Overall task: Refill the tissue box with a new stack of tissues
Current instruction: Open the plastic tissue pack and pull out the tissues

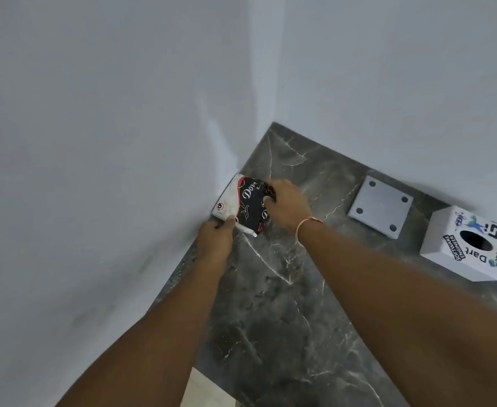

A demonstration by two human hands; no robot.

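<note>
A black, white and red tissue pack (242, 204) marked "Dove" sits against the left wall on the dark marble counter (285, 304). My left hand (215, 240) grips its near lower corner. My right hand (285, 204) holds its right edge from above. A white cube tissue box (464, 245) with stickers and a dark round hole in its top stands at the far right of the counter, well apart from both hands.
A flat grey square plate (380, 206) with four holes lies on the counter between the pack and the box. White walls (109, 142) close the counter in at the left and back. The counter's near edge drops to a pale floor (203, 389).
</note>
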